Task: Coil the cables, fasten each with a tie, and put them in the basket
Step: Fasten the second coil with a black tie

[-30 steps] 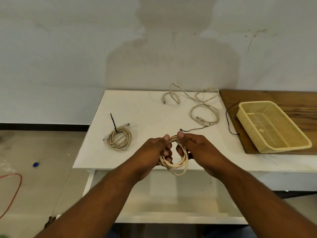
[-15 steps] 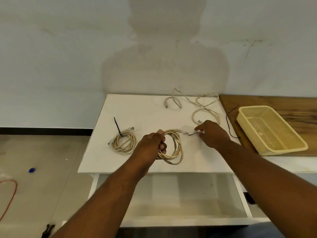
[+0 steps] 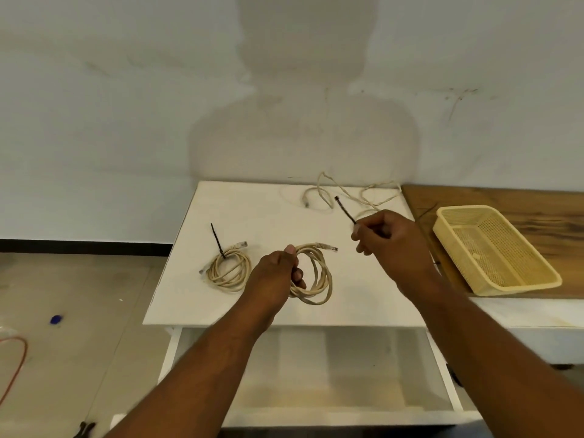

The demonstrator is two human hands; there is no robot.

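Closest to me the drawer (image 3: pixel 341 374) under the table (image 3: pixel 268 210) stands pulled open. Just above its front edge my left hand (image 3: pixel 278 273) grips the fresh coil (image 3: pixel 319 279) by one side, loops hanging against the tabletop, a plug poking out at the top. The change is on the other side: a second ago both hands were on that coil, then the right went out to the tabletop. Now my right hand (image 3: pixel 388 241) is lifted clear, pinching a black tie (image 3: pixel 344 210) whose free end points up and away. I judge coiling of this cable done and fastening about to start. Left of the coil lies a tied coil (image 3: pixel 229 268). Further back a loose cable (image 3: pixel 354 197) sprawls uncoiled, and the basket (image 3: pixel 518 287) at right holds no cable yet.
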